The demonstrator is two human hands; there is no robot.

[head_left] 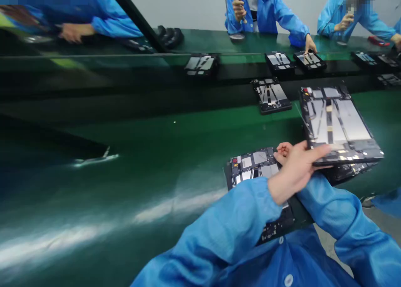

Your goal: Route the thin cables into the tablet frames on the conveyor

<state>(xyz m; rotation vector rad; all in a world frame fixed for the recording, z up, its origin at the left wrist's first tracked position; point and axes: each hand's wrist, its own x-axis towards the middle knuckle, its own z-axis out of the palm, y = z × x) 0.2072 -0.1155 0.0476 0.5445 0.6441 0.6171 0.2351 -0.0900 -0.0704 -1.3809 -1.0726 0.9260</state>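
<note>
My left hand (294, 168) reaches across from the lower left in a blue sleeve. It is closed on the near edge of an open-backed tablet (338, 124), which it holds tilted above the green belt (156, 153). A second open-backed tablet (253, 166) lies flat at the belt's near edge, partly under my left wrist. My right sleeve (344, 220) runs up under the left hand. The right hand itself is hidden beneath the left hand and the raised tablet. Another dark part (347, 172) shows just below the raised tablet.
More open tablets lie on the belt: one in the middle (271, 95) and several along the far side (202, 64) (280, 61) (310, 60). Co-workers in blue coats (266, 11) stand across the belt, one with a hand on a tablet. A black bar (134, 15) slants at upper left.
</note>
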